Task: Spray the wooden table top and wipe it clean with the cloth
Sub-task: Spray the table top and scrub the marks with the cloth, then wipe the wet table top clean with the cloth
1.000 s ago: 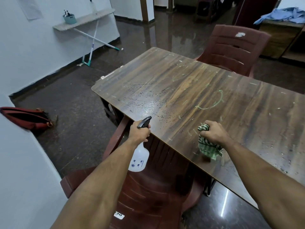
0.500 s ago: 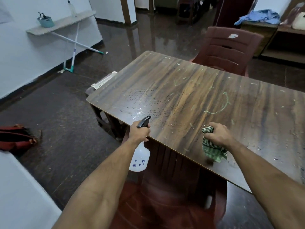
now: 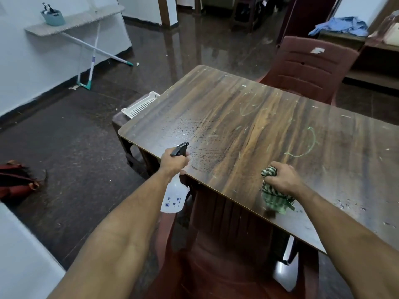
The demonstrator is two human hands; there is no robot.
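Observation:
The wooden table top (image 3: pixel 248 126) fills the middle and right of the view, marked with green chalk scribbles and wet droplets near its left front corner. My left hand (image 3: pixel 174 162) grips a white spray bottle (image 3: pixel 173 199) by its black trigger head, held at the table's near edge with the nozzle over the wet patch. My right hand (image 3: pixel 282 179) is closed around a bunched green striped cloth (image 3: pixel 275 197) that rests on the table near the front edge.
A maroon plastic chair (image 3: pixel 216 244) stands right below me against the table, another chair (image 3: pixel 306 65) at the far side. A white basket (image 3: pixel 141 104) sits on a low stool at the table's left end. A red bag (image 3: pixel 15 180) lies on the floor to the left.
My view has swung to the left and pulled back a little, so the table sits further right. Both hands keep their grips and hold nearly the same places at the table's edge.

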